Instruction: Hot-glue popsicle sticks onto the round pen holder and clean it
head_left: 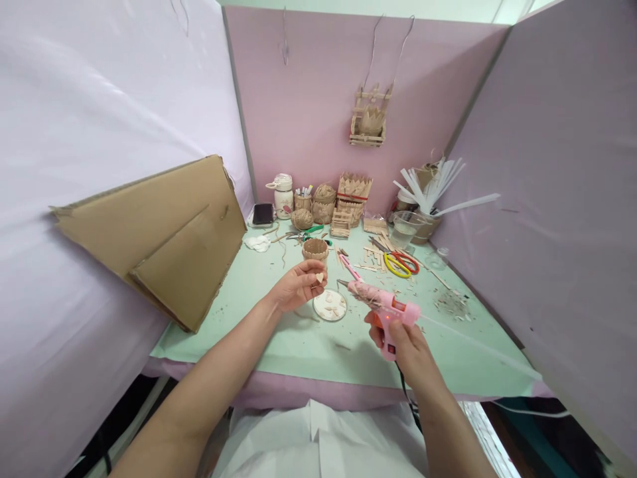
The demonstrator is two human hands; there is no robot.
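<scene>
Between the fingertips of my left hand is a small pale wooden heart. My right hand is wrapped round the handle of a pink hot glue gun, its nozzle pointing left toward the heart with a gap between them. Just behind my left hand stands a small brown cup with a scalloped rim, its lower part partly hidden by my fingers. Below the nozzle lies a round white dish with small pale pieces in it.
Yellow and red-handled scissors lie among wooden sticks on the right. Glue sticks poke out of a container behind a clear plastic cup. Folded cardboard leans at left. Twine balls and a white bottle line the back.
</scene>
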